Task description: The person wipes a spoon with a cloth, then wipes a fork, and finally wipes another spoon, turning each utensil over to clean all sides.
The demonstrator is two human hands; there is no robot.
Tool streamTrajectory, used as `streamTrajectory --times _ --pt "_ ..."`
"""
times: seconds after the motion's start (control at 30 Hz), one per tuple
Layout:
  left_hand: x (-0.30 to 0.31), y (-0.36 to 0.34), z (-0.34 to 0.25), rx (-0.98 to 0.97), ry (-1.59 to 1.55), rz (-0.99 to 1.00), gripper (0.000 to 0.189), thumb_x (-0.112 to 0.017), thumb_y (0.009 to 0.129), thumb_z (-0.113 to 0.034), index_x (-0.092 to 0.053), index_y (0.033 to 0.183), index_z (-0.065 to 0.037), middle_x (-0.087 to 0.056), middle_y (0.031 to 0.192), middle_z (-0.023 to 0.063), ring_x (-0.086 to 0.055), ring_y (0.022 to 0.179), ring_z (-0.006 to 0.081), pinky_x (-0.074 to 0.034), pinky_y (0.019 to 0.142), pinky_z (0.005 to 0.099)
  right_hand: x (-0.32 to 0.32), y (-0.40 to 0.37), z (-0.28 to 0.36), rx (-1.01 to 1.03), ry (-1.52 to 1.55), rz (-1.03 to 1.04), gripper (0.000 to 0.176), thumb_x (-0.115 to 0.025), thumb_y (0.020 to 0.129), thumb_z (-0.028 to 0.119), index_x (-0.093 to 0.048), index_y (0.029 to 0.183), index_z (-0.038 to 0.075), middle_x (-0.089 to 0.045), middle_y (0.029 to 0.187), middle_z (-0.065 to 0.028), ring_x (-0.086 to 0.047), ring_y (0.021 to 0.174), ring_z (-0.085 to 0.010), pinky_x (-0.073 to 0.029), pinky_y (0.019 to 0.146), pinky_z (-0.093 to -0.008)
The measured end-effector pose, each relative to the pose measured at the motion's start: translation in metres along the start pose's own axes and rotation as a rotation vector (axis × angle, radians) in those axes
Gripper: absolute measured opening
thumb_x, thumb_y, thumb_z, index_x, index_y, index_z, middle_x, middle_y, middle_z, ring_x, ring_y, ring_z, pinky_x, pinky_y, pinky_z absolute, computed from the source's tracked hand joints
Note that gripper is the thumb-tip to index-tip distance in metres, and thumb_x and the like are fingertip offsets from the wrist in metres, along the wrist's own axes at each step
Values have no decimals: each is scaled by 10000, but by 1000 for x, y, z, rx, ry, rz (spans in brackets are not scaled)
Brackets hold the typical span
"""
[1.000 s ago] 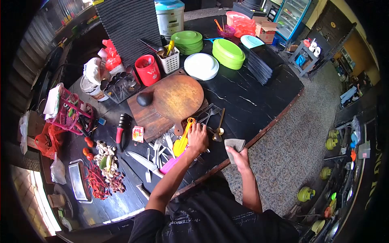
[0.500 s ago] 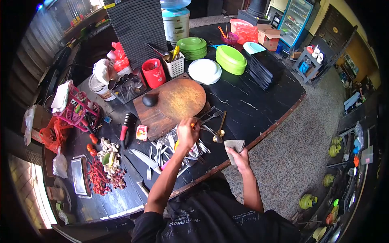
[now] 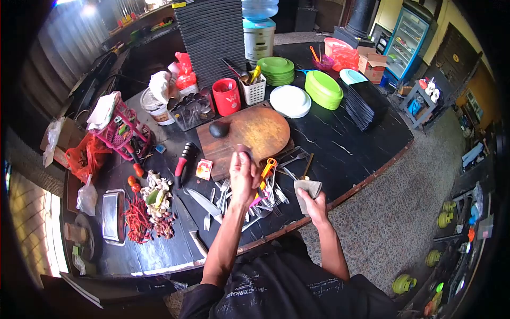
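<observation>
My left hand (image 3: 241,175) is raised over a pile of forks and spoons (image 3: 249,199) on the black table (image 3: 340,143). Its fingers curl by the handle of the round wooden cutting board (image 3: 263,130), and what they hold is hidden. A yellow spatula with an orange handle (image 3: 267,169) lies just right of that hand. At the table's front edge my right hand (image 3: 313,204) grips a folded grey cloth (image 3: 308,187).
A dark stone (image 3: 219,129), a red cup (image 3: 226,97), a white cutlery basket (image 3: 253,87), green plates (image 3: 324,87), a white plate (image 3: 290,101) and stacked black trays (image 3: 366,103) stand behind. Knives (image 3: 204,204), chillies and garlic (image 3: 149,210) lie left.
My left hand has lifted from the spatula and cutlery and moved left toward the board's handle. The view shifted, so the table sits further right. My right hand still holds the cloth.
</observation>
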State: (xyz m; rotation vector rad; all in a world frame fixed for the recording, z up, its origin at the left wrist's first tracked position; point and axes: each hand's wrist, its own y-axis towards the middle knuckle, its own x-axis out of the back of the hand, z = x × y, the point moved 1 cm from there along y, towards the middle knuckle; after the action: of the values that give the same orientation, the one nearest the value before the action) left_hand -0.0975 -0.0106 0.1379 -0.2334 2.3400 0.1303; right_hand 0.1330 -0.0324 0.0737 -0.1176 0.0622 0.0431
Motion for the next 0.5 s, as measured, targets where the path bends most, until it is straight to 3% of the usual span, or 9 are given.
streamTrajectory --times 0.07,0.13,0.2,0.23,0.3,0.37,0.5 --pt "6 -8 10 121 105 20 264 -453 1045 -415 -500 1185 -197 -362 621 -24 -283 438 79 -208 388 221 -12 4 11 89 5 -18 294 -703 921 212 -687 1122 -2 -717 1021 -51 -660 906 -128 -517 794 -288" --pt "11 -19 17 297 23 -33 112 -429 998 -227 -421 1104 -192 -377 665 -16 -329 478 89 -224 404 226 -22 11 15 175 -38 -24 290 -692 929 208 -683 1127 -4 -720 1024 -61 -663 912 -134 -517 800 -292" --pt "12 -27 19 381 97 17 206 -377 876 -75 -342 1056 -170 -389 707 -9 -357 510 94 -243 415 226 -28 18 22 228 -103 -30 263 -669 941 163 -678 1141 -6 -709 1056 -87 -667 953 -172 -513 834 -308" --pt "15 -30 22 378 137 43 138 -412 952 -74 -392 1069 -144 -433 720 -10 -348 504 76 -245 415 218 -34 19 31 229 -102 -27 263 -669 941 163 -678 1141 -6 -709 1056 -87 -667 953 -172 -513 834 -308" --pt "19 -36 24 360 204 137 38 -455 1016 -94 -469 1047 -112 -511 743 -13 -372 503 50 -252 415 202 -49 14 58 605 -187 -61 249 -682 919 119 -689 1140 7 -676 1069 -90 -658 982 -208 -508 855 -318" --pt "33 -40 26 334 385 182 123 -492 1039 -150 -584 1012 -72 -602 738 -19 -463 527 26 -284 417 187 -54 7 76 841 -461 -51 359 -729 794 42 -710 1152 61 -641 1033 -87 -631 951 -254 -506 823 -360" --pt "23 -52 17 223 528 199 167 -481 1032 -121 -601 1125 -52 -595 755 -41 -441 536 18 -295 436 191 -59 3 68 1118 -778 168 495 -737 714 74 -707 1204 143 -630 1041 -56 -598 928 -255 -501 784 -369"
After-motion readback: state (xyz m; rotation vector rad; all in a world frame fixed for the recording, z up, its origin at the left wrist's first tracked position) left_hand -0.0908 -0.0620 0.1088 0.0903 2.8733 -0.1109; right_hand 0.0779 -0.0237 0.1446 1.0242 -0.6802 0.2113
